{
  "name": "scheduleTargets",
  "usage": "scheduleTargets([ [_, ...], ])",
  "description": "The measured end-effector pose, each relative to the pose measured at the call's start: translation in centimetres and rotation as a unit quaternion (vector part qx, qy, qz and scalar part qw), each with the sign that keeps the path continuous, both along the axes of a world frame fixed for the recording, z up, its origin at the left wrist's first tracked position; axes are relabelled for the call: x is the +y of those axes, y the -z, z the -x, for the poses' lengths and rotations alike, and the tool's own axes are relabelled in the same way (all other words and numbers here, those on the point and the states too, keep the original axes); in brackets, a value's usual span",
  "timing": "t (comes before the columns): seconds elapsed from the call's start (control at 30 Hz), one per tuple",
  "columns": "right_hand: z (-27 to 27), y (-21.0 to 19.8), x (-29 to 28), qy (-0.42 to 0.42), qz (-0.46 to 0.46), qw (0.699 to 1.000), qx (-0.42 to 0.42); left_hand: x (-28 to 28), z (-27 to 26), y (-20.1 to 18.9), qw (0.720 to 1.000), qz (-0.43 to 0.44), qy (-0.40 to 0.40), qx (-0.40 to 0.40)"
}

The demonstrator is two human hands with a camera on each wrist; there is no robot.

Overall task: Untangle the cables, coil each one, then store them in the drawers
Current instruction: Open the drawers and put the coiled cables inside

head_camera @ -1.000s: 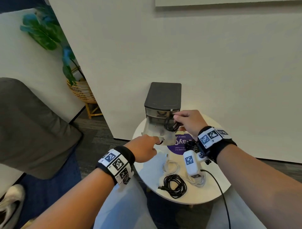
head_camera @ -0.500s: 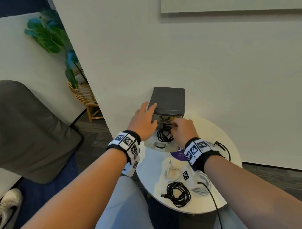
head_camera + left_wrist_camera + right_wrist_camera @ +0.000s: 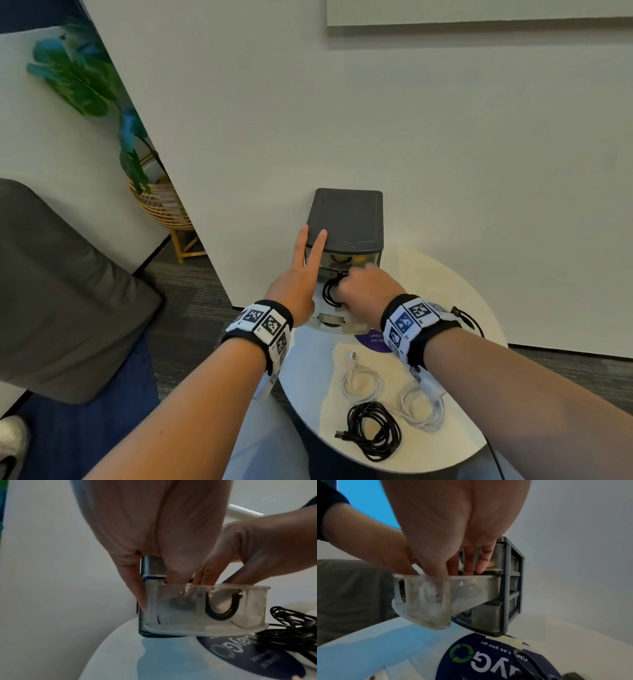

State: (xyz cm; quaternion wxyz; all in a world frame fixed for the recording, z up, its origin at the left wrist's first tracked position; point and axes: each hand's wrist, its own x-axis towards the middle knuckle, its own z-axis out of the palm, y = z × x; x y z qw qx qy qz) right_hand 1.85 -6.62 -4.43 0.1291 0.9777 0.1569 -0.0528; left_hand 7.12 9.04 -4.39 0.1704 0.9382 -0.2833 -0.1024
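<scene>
A small drawer unit [image 3: 346, 219] with a dark grey top stands at the back of the round white table [image 3: 308, 377]. Its clear middle drawer [image 3: 327, 317] is pulled out. My right hand [image 3: 363, 291] reaches down into that drawer and holds a coiled black cable [image 3: 329, 291] inside it. Through the drawer wall [image 3: 171, 615] in the left wrist view, the black coil [image 3: 221, 614] hangs below the right hand's fingers [image 3: 197, 582]. My left hand [image 3: 301, 274] rests with straight fingers against the unit's front left corner. The unit's frame [image 3: 506, 588] and drawer [image 3: 436, 599] also fill the right wrist view.
Two white coiled cables [image 3: 361, 380] [image 3: 421, 407] and a black coiled cable [image 3: 375, 430] lie on the near part of the table. Another black cable [image 3: 469, 318] lies behind my right wrist. A purple sticker [image 3: 371, 339] sits by the drawer. A grey cushion [image 3: 61, 291] and a potted plant [image 3: 161, 202] are at left.
My right hand has lowered the black coil from above the drawer down into it. My left hand has moved from the drawer front up to the unit's corner.
</scene>
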Motion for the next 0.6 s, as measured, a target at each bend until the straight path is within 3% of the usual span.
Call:
scheduleTargets([
  [0.23, 0.4, -0.1, 1.0, 0.04, -0.029, 0.999, -0.009, 0.9, -0.6, 0.6, 0.999, 0.035, 0.026, 0.031],
  [0.43, 0.8, 0.8, 0.0, -0.002, -0.097, 0.995, -0.01, 1.3, -0.1, 0.9, 0.999, 0.03, 0.017, 0.015],
  [0.6, 0.6, 1.0, -0.4, 0.028, -0.125, 0.991, -0.024, 1.5, 0.3, 1.1, 1.0, 0.009, 0.013, -0.011],
])
